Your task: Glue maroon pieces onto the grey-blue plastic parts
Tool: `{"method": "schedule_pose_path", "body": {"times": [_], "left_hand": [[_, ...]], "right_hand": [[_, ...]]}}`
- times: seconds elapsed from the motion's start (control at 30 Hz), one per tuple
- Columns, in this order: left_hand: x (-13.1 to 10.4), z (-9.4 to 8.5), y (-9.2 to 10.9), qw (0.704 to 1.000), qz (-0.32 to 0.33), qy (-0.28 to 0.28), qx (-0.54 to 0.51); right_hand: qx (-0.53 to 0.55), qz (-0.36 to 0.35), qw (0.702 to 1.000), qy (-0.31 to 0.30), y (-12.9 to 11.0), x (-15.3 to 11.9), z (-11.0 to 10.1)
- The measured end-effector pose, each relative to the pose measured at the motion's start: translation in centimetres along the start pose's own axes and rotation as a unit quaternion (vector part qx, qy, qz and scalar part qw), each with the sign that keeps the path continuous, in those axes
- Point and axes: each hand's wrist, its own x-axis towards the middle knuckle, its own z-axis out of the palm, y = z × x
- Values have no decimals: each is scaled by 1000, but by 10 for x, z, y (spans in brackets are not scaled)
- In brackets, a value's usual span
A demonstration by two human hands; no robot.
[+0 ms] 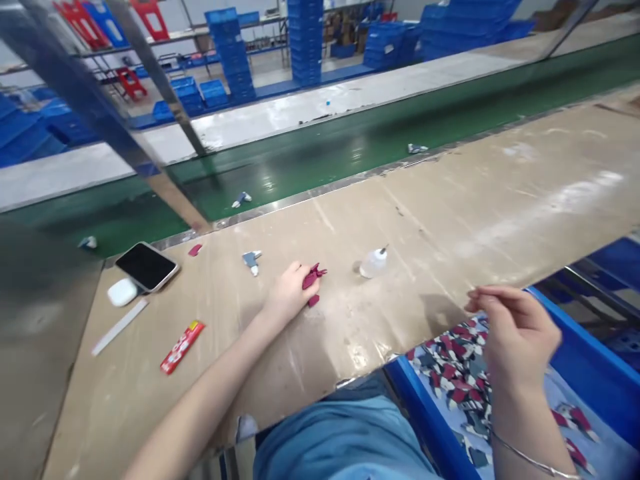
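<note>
My left hand [291,291] rests on the tan worktable with its fingers closed around several small maroon plastic pieces [313,276]. Just below its fingertips lies one loose maroon piece [313,301]. Over the table's front edge, above a blue bin [595,383], my right hand [523,328] is raised with thumb and fingers pinched together; whatever may be between them cannot be made out. Inside the bin is a heap of small maroon, grey and white parts [450,373]. A small clear squeeze bottle [373,263] with a thin dark tip stands between my hands.
A grey-and-white part [251,261] and another maroon piece [195,250] lie left of my left hand. Farther left are a phone [147,267], a white case [123,292], a pale strip [120,327] and a red wrapper [183,347]. A green conveyor belt [310,160] carries several parts.
</note>
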Motion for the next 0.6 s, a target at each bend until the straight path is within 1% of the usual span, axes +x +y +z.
{"method": "schedule_pose_path", "body": {"times": [0.07,0.17,0.27,0.33,0.4,0.5,0.6], "left_hand": [[15,10,2,1000,6,7,22],[23,17,4,999,28,18,41],[20,15,4,997,53,21,48],[15,9,2,997,65,19,49],[9,0,0,996,72,16,50],[1,-17,-8,996,73,19,55],[0,-39,-26,996,55,39,65]], "right_hand": [[33,23,997,-68,-4,-6,5],[71,47,983,-162,-10,-15,14],[108,63,954,-272,-9,-21,27],[125,63,936,-323,-6,-22,36],[136,60,928,-342,-2,-22,41],[143,67,931,-329,2,-24,43],[150,75,928,-332,4,-26,42]]}}
